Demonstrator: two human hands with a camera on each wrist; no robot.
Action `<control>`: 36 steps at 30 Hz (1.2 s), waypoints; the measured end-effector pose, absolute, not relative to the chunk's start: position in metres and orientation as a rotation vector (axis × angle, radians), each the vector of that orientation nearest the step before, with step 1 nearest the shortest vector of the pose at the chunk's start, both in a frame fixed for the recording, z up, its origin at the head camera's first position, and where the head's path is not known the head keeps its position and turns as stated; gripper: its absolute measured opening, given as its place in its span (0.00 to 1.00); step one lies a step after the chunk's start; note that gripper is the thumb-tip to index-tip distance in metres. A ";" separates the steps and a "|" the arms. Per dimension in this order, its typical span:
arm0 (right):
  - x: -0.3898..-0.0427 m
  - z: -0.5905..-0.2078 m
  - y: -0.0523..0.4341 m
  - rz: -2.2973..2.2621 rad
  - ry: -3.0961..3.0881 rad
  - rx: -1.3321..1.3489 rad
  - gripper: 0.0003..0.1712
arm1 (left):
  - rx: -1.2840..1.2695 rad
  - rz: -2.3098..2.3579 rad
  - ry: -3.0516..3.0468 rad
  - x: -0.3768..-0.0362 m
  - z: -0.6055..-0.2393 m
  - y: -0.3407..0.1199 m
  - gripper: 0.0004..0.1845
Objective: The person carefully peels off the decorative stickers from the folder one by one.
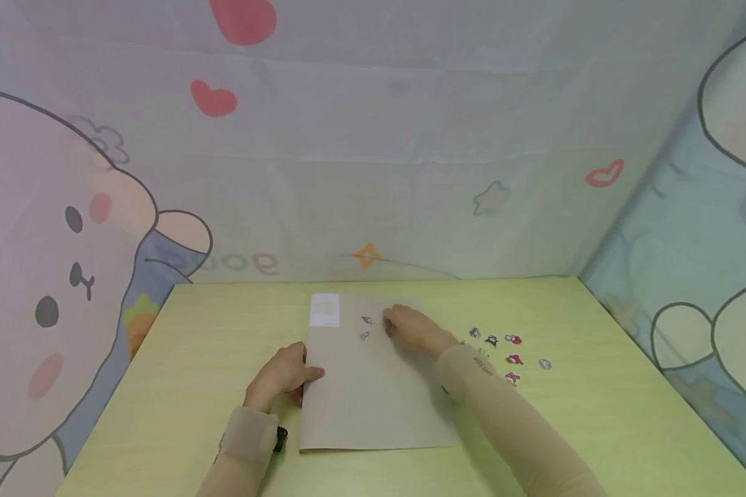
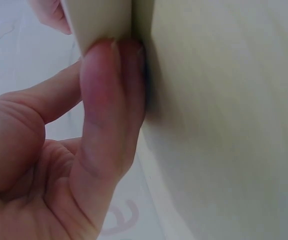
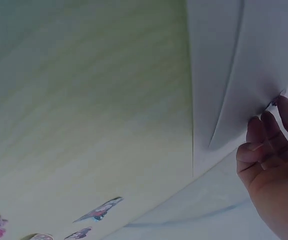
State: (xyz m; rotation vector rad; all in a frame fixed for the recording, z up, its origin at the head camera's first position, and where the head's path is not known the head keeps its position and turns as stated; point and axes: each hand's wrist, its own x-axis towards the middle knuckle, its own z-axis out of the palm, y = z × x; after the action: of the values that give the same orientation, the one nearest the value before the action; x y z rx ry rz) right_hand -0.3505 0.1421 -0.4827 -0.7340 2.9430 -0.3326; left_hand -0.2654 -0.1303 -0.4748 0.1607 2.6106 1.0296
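A large flat beige paper folder (image 1: 373,393) lies on the table with a white label (image 1: 324,310) at its upper left corner. My left hand (image 1: 284,376) grips its left edge, thumb on top and fingers (image 2: 104,100) tucked underneath. Two small cartoon stickers, a red one (image 1: 367,319) and a pale one (image 1: 364,335), lie on its upper part. Just right of them, my right hand (image 1: 416,330) pinches a small dark sticker (image 3: 274,103) against the surface. The fingers mostly hide that sticker from the head view.
Several loose cartoon stickers lie on the yellow-green table (image 1: 597,414) right of the folder, among them a red one (image 1: 514,359) and a pale blue one (image 1: 545,364). The right forearm passes over the folder's right edge. A printed cloth (image 1: 373,138) hangs behind the table.
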 end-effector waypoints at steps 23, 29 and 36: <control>-0.348 -0.486 0.145 -0.466 2.964 -0.696 0.05 | 0.132 1.013 2.615 -0.269 -0.474 -0.131 0.15; -0.339 -0.479 0.149 -0.603 2.975 -0.678 0.03 | 0.154 1.044 2.611 -0.269 -0.475 -0.131 0.14; -0.329 -0.472 0.161 -0.633 2.957 -0.671 0.05 | 0.154 1.024 2.616 -0.268 -0.477 -0.131 0.14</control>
State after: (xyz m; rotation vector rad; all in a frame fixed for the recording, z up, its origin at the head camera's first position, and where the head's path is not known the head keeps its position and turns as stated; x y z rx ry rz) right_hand -0.3294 0.1611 -0.4717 -0.6709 2.9568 -0.6332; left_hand -0.2675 -0.1309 -0.4773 0.1542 2.6164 1.0236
